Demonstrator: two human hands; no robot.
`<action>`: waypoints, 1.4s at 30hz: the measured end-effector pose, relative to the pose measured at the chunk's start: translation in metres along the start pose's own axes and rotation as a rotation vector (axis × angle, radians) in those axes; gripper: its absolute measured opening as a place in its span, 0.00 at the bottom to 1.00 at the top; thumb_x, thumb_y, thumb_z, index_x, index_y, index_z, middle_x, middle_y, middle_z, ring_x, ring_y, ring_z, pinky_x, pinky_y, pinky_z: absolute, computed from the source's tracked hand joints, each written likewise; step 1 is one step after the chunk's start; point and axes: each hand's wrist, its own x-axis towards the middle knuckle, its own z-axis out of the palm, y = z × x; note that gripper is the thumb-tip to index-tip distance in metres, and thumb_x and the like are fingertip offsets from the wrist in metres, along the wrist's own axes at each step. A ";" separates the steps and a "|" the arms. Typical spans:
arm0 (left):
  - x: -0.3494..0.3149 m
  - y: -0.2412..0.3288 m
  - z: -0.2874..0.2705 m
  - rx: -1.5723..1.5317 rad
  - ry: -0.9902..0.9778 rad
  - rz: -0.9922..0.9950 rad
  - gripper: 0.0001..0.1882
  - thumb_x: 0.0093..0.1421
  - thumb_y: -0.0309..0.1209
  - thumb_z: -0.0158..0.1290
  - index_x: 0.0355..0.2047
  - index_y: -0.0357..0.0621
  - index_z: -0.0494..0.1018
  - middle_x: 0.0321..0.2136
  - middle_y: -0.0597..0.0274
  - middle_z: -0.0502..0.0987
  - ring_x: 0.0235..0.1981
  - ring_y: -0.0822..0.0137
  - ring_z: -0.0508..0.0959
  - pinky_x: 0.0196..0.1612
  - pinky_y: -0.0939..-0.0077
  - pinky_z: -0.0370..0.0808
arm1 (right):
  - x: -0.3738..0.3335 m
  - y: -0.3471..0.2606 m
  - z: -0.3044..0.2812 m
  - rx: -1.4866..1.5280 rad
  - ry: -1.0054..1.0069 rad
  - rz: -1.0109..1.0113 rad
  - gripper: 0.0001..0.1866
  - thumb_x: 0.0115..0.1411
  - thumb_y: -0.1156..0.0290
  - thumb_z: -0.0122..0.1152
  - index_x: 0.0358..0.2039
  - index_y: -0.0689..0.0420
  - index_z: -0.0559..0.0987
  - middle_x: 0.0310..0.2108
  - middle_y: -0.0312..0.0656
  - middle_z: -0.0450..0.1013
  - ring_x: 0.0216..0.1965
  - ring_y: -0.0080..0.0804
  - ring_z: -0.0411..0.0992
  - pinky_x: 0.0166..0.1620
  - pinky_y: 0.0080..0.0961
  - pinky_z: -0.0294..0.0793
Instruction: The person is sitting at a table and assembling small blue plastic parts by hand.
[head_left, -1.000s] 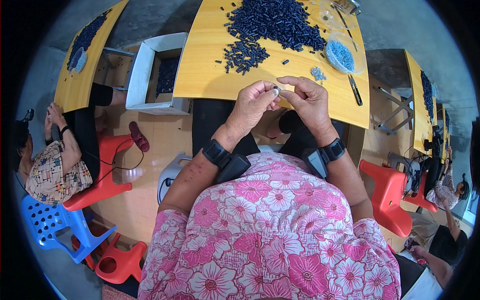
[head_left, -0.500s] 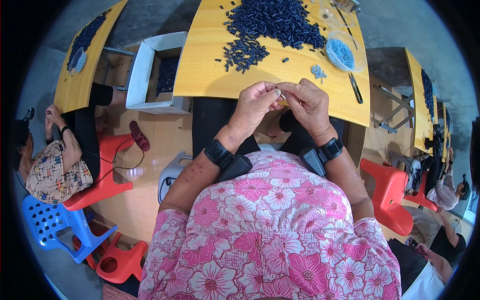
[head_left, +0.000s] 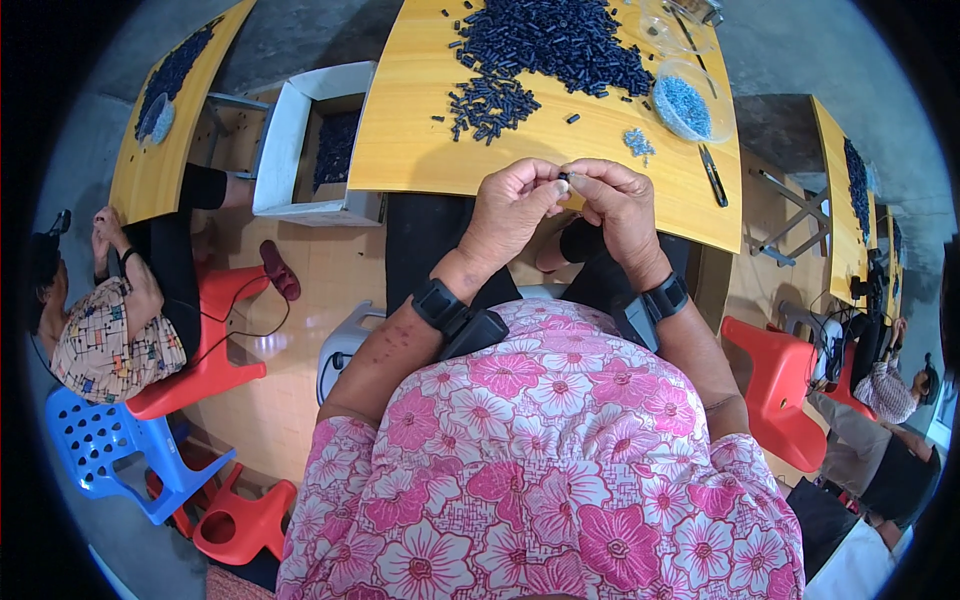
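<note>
Close together at the near edge of the table, my left hand (head_left: 510, 208) and my right hand (head_left: 618, 205) pinch one small black cylindrical piece (head_left: 564, 177) between thumbs and forefingers. Most of that piece is covered by the fingertips. Beyond them on the yellow table (head_left: 410, 150) lies a big pile of short dark cylinders (head_left: 560, 45), with a smaller cluster (head_left: 492, 108) split off toward me. One loose cylinder (head_left: 572, 118) rests apart. A little heap of pale blue translucent bits (head_left: 638, 143) sits to the right, near a clear bowl (head_left: 684, 134) filled with similar bits.
Dark-handled tweezers or snips (head_left: 712, 176) lie at the table's right edge. Left of the table stands an open white box (head_left: 283, 150) with dark pieces inside. Red stools (head_left: 770, 390) flank me, and other people sit at side tables.
My fingertips have shifted slightly, and the black piece now shows between them, where a pale glint showed before. Both hands stay at the table's near edge.
</note>
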 end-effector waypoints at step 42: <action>0.001 0.020 0.001 0.388 0.035 0.048 0.06 0.57 0.25 0.57 0.33 0.35 0.76 0.27 0.67 0.77 0.28 0.81 0.75 0.33 0.87 0.72 | 0.004 0.015 0.009 0.412 -0.025 0.049 0.07 0.60 0.69 0.53 0.33 0.56 0.78 0.25 0.29 0.72 0.24 0.13 0.64 0.25 0.12 0.63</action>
